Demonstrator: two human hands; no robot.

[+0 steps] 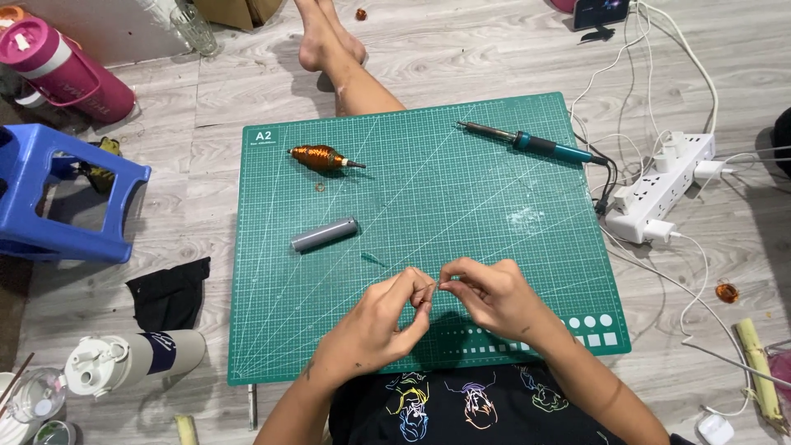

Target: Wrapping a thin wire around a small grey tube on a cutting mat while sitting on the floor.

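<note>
Both hands met over the green cutting mat (494, 165): left hand (375, 325) and right hand (490, 297) each had a pinching grip on a small thin piece (426, 290), too tiny to identify. Copper coil (321, 156), grey cylinder (324, 234) and soldering iron (527, 142) lay untouched, well apart.

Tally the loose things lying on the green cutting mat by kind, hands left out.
Soldering iron: 1
Copper wire coil: 1
Grey cylinder: 1
Total: 3 on the green cutting mat
</note>
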